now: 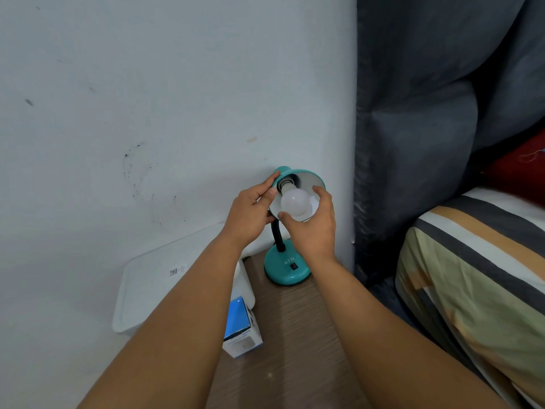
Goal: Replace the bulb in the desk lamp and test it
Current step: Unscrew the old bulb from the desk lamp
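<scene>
A teal desk lamp stands on a wooden bedside table (295,320), with its round base (286,270) and black switch facing me. The shade (309,180) is tilted up toward me. A white bulb (295,203) sits with its metal thread at the socket mouth, partly outside it. My left hand (250,214) grips the left rim of the shade. My right hand (312,225) cups the bulb from below and the right, fingers wrapped around it. The black flexible neck (278,237) shows between my hands.
A blue and white bulb box (241,329) lies at the table's left edge beside a white object. A white plastic tray (165,287) leans against the wall at the left. A bed with a striped sheet (472,276) and a grey headboard (413,128) stand close on the right.
</scene>
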Tool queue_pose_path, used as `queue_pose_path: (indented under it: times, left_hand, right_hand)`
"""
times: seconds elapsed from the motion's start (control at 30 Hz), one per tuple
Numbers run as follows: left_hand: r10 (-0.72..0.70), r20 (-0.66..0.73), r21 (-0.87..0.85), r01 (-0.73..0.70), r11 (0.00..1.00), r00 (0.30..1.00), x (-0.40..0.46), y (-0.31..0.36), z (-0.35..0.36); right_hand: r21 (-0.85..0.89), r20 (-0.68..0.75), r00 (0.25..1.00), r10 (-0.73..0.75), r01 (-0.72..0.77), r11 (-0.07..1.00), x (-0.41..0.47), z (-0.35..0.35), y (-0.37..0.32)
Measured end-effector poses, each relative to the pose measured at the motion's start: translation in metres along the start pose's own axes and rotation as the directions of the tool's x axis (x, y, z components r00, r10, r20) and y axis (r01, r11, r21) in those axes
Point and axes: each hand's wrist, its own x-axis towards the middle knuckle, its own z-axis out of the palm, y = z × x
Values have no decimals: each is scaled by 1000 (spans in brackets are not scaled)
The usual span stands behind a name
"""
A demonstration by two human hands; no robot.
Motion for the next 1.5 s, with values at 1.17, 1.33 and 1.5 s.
queue_pose_path:
  times: [1.17,1.33,1.5]
  left_hand:
    - [2,21,7,-2,1000,1000,-9,0,0]
    - [3,12,30,-4,1000,1000,-10,-3,0]
    - [-16,28,-23,16,1000,999,-10,-5,-1]
  right_hand:
    - [-246,21,998,-51,55,968,-4,-5,1]
    - [-296,27,999,20,-11,955,-6,-5,2]
    - [-389,22,993,-115,114,914,-8,-10,1]
